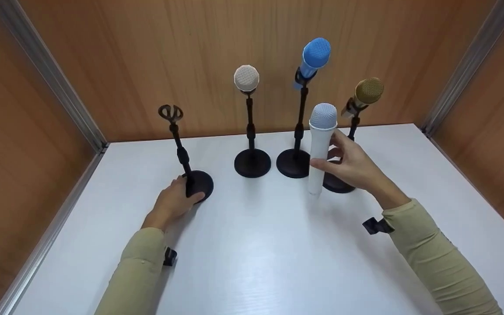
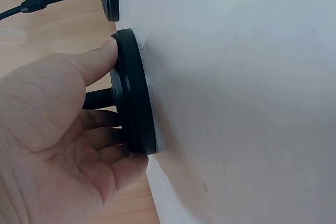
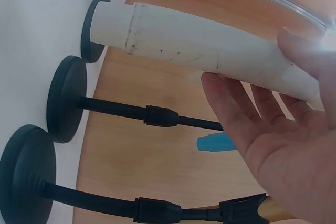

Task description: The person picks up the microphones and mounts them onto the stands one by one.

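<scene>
My left hand [image 1: 174,202] grips the round black base [image 2: 137,95] of a microphone stand [image 1: 183,155], thumb on one side and fingers curled round the other. The clip on top of that stand holds no microphone. Upright in my right hand [image 1: 355,164] is a white microphone [image 1: 320,144], pinched between thumb and fingers above the table. Scuff marks show on its handle [image 3: 173,38] in the right wrist view. In the head view the white microphone overlaps the bases of the stands behind it.
Along the back stand three more black stands, bearing a pale microphone [image 1: 246,78], a blue microphone [image 1: 316,54] and a gold microphone [image 1: 369,91]. Wooden panels [image 1: 169,57] with metal corner strips enclose the white table [image 1: 234,253] at the back and sides.
</scene>
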{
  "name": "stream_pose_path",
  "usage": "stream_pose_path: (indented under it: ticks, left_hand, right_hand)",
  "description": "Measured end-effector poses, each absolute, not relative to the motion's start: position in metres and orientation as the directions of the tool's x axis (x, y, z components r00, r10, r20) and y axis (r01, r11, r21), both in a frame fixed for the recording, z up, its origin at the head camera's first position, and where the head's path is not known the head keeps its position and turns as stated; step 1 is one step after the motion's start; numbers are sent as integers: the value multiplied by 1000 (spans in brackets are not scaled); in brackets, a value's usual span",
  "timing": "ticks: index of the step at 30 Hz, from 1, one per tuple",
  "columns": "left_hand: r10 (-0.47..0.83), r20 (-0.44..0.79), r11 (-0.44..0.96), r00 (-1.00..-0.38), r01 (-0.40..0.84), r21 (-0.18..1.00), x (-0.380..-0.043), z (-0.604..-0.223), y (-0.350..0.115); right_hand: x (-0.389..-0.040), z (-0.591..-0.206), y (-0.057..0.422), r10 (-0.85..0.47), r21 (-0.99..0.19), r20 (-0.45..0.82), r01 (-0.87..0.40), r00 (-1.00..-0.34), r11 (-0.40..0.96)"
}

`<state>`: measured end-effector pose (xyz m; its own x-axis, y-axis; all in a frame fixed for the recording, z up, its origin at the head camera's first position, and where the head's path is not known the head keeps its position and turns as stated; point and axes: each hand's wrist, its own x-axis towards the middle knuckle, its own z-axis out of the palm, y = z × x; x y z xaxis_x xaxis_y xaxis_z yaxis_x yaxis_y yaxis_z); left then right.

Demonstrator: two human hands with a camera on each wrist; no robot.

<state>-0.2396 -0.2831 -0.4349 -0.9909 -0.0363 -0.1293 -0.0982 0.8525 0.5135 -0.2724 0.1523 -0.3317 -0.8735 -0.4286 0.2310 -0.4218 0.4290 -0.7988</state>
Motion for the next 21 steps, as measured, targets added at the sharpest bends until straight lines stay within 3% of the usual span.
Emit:
stream_pose_path:
  ticks: [13, 21]
  left_hand:
    - [-20, -79, 872, -997, -56, 487, -232, -436, -272]
    - [-3, 5, 924, -1000, -1, 383, -225, -435, -241]
  right_hand:
    - [-278, -336, 151, -424, -811, 196, -389, -884, 437]
    - [-276, -338, 152, -439, -805, 213, -412, -873, 427]
